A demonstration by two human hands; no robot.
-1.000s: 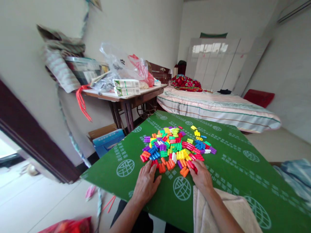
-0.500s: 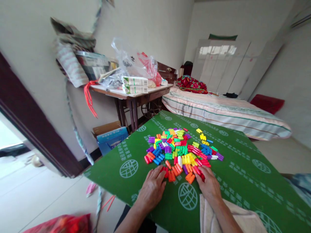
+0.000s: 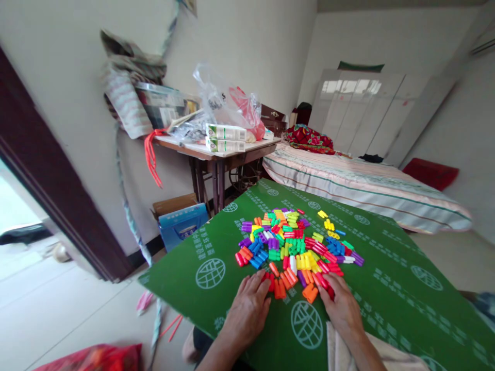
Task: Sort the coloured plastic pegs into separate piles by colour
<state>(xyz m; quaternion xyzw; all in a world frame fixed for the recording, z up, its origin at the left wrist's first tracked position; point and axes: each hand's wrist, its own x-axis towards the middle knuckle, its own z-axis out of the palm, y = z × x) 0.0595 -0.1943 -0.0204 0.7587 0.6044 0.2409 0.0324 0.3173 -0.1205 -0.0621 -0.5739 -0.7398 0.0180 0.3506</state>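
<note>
A heap of small plastic tube-shaped building pieces in many colours lies on the green board. At its near left edge my left hand lies palm down, fingers stretched out, the fingertips against red pieces. My right hand rests at the near right edge, its fingers apart and touching other red pieces, partly hidden by the fingers. Between the hands lie several orange pieces. I see neither hand lifting a piece.
A beige cloth lies under my right forearm at the board's near edge. Behind stand a cluttered desk and a bed. A blue box sits on the floor at left, near a red bag.
The camera view has shifted slightly, so the scene sits a little lower and further right. Both hands stay beside the same pieces, and the heap looks unchanged.
</note>
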